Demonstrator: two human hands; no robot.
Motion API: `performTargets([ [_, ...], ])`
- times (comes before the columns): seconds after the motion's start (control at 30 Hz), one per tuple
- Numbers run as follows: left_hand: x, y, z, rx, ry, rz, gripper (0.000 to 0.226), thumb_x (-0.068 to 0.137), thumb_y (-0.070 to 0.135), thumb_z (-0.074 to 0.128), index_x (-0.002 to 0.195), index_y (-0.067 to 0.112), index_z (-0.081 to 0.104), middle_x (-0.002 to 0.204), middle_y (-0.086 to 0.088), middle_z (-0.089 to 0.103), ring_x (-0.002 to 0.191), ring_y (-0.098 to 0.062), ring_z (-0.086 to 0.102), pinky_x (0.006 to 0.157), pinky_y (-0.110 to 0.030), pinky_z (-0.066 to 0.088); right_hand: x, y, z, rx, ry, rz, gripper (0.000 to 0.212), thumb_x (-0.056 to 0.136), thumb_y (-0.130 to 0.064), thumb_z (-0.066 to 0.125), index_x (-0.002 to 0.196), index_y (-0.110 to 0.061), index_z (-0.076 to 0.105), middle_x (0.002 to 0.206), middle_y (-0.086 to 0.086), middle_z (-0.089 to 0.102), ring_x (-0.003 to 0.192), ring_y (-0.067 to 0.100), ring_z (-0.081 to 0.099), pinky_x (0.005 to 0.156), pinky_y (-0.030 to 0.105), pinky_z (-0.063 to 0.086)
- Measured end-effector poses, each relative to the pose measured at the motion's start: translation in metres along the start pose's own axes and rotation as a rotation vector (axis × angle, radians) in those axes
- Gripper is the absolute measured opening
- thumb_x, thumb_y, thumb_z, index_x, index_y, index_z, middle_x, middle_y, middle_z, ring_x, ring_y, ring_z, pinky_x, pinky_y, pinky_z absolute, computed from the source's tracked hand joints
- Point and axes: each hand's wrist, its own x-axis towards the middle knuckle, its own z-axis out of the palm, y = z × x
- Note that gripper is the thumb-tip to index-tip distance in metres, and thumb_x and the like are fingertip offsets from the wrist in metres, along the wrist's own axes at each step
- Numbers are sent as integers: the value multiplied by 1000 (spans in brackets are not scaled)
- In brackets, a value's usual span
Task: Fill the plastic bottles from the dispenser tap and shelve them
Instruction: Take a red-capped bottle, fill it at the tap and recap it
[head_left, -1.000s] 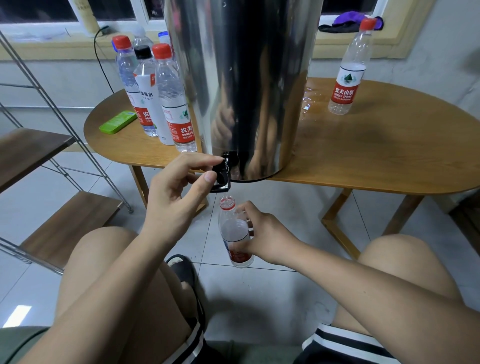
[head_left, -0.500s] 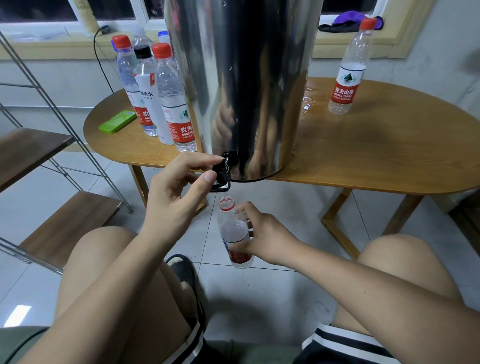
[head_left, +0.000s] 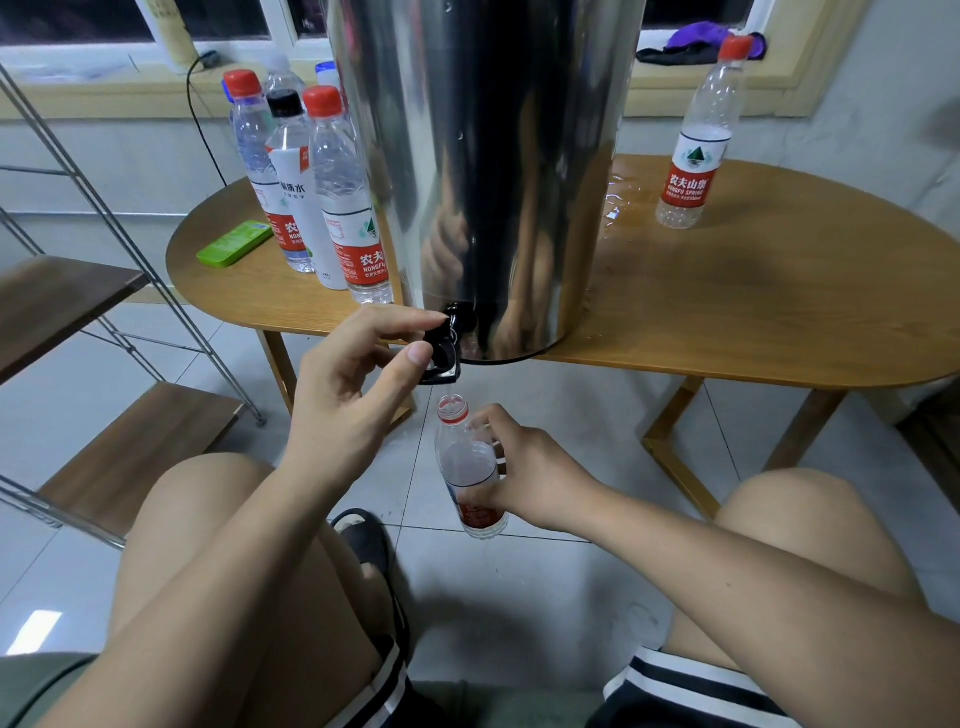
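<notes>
The only change that can be made out is below the tap (head_left: 449, 348) at the table's (head_left: 727, 301) front edge: a thin stream of water (head_left: 451, 388) now shows falling into the open neck of the bottle (head_left: 470, 467). Whether the level inside has risen cannot be told. The left hand (head_left: 353, 395) pinching the tap and the right hand (head_left: 524, 478) gripping the bottle have not visibly shifted.

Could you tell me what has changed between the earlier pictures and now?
Nothing has visibly moved, and nothing was taken hold of or let go. The left hand still pinches the tap, and the right hand still holds the bottle upright with its mouth under the spout.
</notes>
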Motion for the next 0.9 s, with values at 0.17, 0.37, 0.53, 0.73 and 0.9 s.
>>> performTargets([
  [0.17, 0, 0, 0, 3, -2, 5, 26, 106, 27, 62, 124, 14, 76, 117, -6, 75, 108, -27, 70, 92, -41, 57, 0, 0, 0, -11, 0, 1, 71, 73, -50, 93, 124, -42, 44, 122, -9, 69, 104, 16, 69, 92, 42, 60],
  [0.37, -1, 0, 0, -2, -1, -11, 24, 106, 29, 62, 123, 18, 76, 115, -3, 75, 105, -22, 69, 90, -34, 52, 0, 1, 0, 7, -7, 5, 70, 74, -46, 93, 125, -40, 45, 122, -9, 69, 104, 14, 69, 94, 42, 60],
  [0.53, 0, 0, 0, -6, -4, -6, 23, 106, 30, 62, 123, 21, 76, 116, -2, 75, 106, -25, 69, 91, -40, 54, 0, 1, 0, -7, -9, 5, 71, 74, -47, 93, 125, -40, 44, 124, -8, 69, 105, 17, 70, 94, 43, 60],
  [0.73, 0, 0, 0, -7, -5, 0, 23, 106, 29, 62, 123, 21, 76, 116, -3, 75, 107, -26, 69, 92, -39, 55, 0, 1, 0, -9, -7, 2, 71, 75, -45, 93, 126, -40, 44, 123, -8, 69, 104, 17, 70, 94, 42, 60],
  [0.9, 0, 0, -1, -5, -3, -6, 23, 106, 30, 62, 123, 21, 76, 115, -3, 75, 107, -25, 69, 91, -40, 54, 0, 1, 0, -4, -5, -1, 71, 74, -45, 94, 124, -40, 44, 123, -7, 69, 104, 16, 70, 94, 42, 60],
])
